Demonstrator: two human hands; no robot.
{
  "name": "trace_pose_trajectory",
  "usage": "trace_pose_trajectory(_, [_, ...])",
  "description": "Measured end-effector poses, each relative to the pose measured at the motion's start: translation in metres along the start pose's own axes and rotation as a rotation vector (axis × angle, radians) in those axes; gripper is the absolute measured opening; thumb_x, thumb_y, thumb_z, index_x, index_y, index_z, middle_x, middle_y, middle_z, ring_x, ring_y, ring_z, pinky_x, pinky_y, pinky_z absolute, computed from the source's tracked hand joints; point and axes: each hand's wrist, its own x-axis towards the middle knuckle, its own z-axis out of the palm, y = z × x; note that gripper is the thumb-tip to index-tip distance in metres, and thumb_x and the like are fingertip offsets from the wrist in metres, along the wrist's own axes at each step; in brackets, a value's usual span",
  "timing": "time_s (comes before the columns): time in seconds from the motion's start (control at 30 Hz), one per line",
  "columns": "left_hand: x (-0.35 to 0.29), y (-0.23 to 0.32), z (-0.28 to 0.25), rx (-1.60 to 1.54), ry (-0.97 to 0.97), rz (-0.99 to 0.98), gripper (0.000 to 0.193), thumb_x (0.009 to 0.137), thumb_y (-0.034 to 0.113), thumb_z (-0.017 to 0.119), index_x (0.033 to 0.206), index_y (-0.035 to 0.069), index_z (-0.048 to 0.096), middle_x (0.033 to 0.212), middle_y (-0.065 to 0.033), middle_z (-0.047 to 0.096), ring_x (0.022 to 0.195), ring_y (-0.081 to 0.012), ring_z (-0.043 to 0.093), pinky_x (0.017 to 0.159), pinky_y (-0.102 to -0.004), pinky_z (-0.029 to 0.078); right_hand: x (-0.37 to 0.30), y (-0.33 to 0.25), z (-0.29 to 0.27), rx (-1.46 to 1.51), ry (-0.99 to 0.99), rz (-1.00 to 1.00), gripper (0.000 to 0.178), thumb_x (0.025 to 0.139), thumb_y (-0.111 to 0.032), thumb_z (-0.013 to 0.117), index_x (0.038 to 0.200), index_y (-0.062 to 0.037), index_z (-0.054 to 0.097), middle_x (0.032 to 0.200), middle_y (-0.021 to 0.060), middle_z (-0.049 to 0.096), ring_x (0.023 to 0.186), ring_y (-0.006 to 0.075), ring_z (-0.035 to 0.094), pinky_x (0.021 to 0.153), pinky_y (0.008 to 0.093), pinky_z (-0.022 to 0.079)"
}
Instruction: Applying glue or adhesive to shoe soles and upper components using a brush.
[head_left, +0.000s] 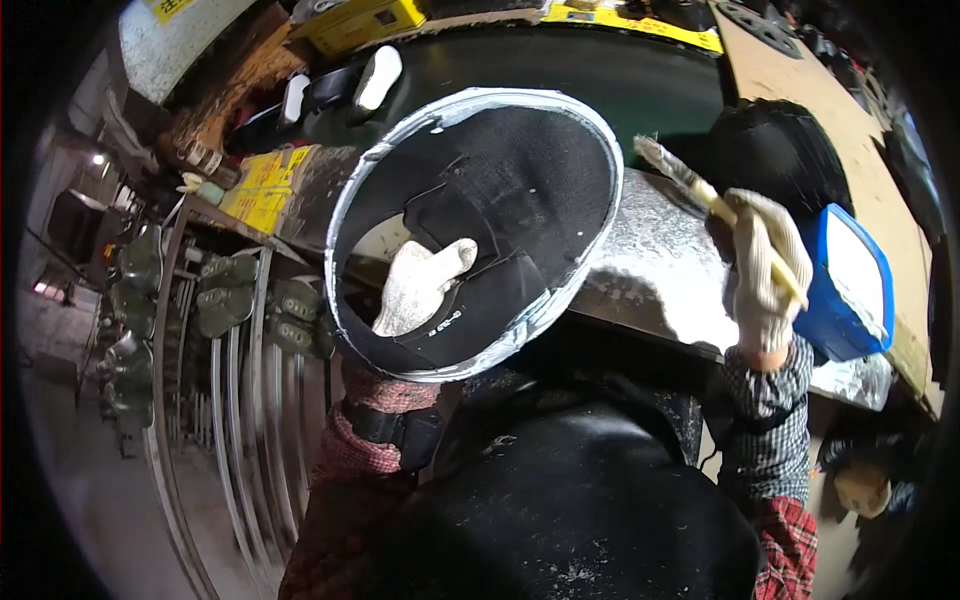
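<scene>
gloves: I see white knit on my left hand [420,288] and right hand [765,270]
sleeves: checked, red-trimmed
apron: black

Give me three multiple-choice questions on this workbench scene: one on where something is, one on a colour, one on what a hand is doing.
1. Where is the left hand?
A. Inside the round black piece
B. On the blue tub
C. On the rack of shoe forms

2. What colour is the tub next to the right hand?
A. Red
B. Blue
C. Green

3. What is the right hand doing?
A. Resting open on the table
B. Gripping a brush
C. Holding a shoe

Answers:
1. A, the gloved left hand shows against the dark inner face, inside the pale rim.
2. B, its walls are bright blue around a pale top.
3. B, the gloved fingers are closed round the handle, bristles pointing up and left.
</scene>
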Motion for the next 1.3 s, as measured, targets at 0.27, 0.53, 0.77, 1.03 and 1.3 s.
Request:
trace_pose_trajectory(0.27, [0.095,-0.063,-0.067,1.349,-0.081,0.334,0.033,0.099,0.019,0.043,0.130,0.011,0.052,0.111,-0.0081,0.066,0.091,-0.0207,0.067,0.085,-0.0312,0.053,-0.047,0.023,-0.025,-0.001,-0.214,0.237,0.021,0.083,-0.008,0.066,0.101,0.0029,0.065,0.086,0.0130,0.067,0.076,0.0205,0.065,0.070,0.0282,0.050])
trace_pose_trajectory(0.53, [0.176,-0.029,-0.043,0.358,-0.036,0.163,0.041,0.097,0.027,0.052,0.129,0.001,0.049,0.093,-0.0158,0.070,0.094,-0.0274,0.067,0.081,-0.0345,0.054,-0.049,0.031,-0.046,-0.028,-0.151,0.294,0.027,0.091,-0.016,0.060,0.108,0.0048,0.060,0.094,0.0124,0.063,0.078,0.0179,0.062,0.068,0.0267,0.051])
trace_pose_trajectory(0.77, [-0.053,-0.076,-0.130,-0.231,-0.274,-0.614,0.029,0.097,0.022,0.054,0.116,0.000,0.056,0.093,-0.0152,0.068,0.074,-0.0234,0.069,0.056,-0.0324,0.058,-0.034,0.022,-0.016,-0.065,-0.238,0.334,0.033,0.095,-0.016,0.059,0.121,0.0046,0.054,0.118,0.0133,0.058,0.103,0.0199,0.060,0.089,0.0283,0.050])
trace_pose_trajectory(1.03, [-0.162,-0.273,-0.315,-0.215,0.884,-0.559,0.041,0.090,0.035,0.064,0.114,0.002,0.056,0.085,-0.0054,0.058,0.065,-0.0176,0.060,0.060,-0.0335,0.053,-0.009,-0.015,0.055,-0.305,-0.335,0.169,0.036,0.100,-0.018,0.049,0.125,0.0082,0.051,0.123,0.0178,0.059,0.112,0.0235,0.057,0.099,0.0312,0.042])
trace_pose_trajectory(1.3, [0.003,-0.308,-0.378,0.451,0.977,-0.611,0.056,0.089,0.048,0.060,0.134,0.016,0.053,0.133,-0.0087,0.056,0.122,-0.0254,0.052,0.106,-0.0361,0.038,0.001,-0.085,0.122,-1.025,-0.338,0.020,0.030,0.094,-0.023,0.056,0.110,0.0024,0.063,0.096,0.0171,0.067,0.080,0.0247,0.067,0.070,0.0333,0.056])
